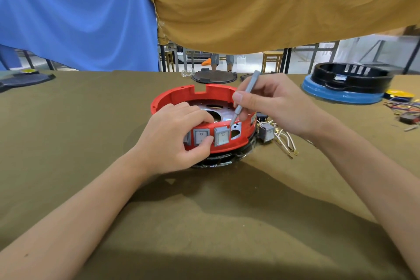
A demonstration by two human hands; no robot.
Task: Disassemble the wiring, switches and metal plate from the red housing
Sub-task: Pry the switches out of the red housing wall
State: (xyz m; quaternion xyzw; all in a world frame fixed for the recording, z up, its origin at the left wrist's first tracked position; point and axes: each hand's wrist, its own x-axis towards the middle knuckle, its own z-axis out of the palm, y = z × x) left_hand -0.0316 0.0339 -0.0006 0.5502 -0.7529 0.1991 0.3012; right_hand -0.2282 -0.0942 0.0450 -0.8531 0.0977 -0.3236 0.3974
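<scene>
Housing first: the red housing (204, 97) sits near the middle of the olive tabletop (204, 223), on top of a black base. The left hand (172, 138) steadies its front wall, fingers curled over the rim and thumb pressed beside a grey switch (201, 137). The right hand (270, 106) pinches a slim grey screwdriver (245, 97) like a pen, its tip just at the top corner of the neighbouring switch (222, 136), which looks partly popped out. One freed switch (266, 132) already lies beside the housing among loose white wires (285, 143). I'd say the trick is to lever the clip gently while the left thumb pushes outward, keeping the tip from skidding across the plastic. The metal plate (214, 116) is inside.
</scene>
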